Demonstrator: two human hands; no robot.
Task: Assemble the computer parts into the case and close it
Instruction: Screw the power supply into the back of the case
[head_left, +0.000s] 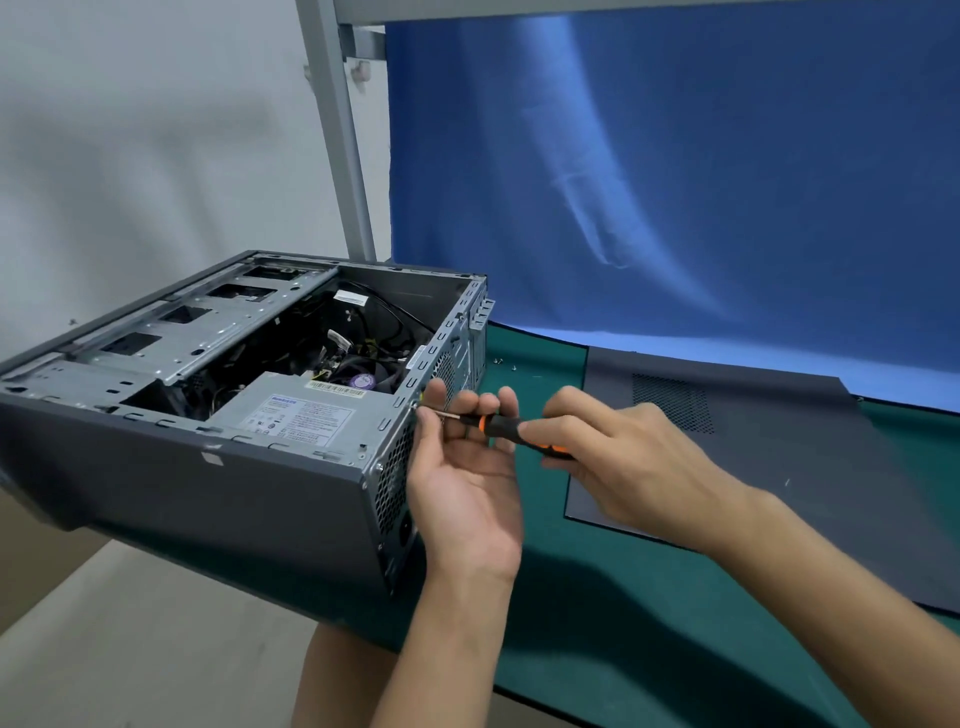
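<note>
The open computer case (208, 467) lies on the table (623, 597), its rear grille just beside the left hand (467, 488), whose fingers (429, 422) pinch the shaft of the screwdriver (498, 426) at its tip. The right hand (623, 452) curls its fingers (537, 431) round the handle. Right of these fingers lies the grey side panel (753, 467).

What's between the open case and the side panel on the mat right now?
Head view: the left hand and right hand holding a screwdriver over green mat; loose screws farther back.
</note>
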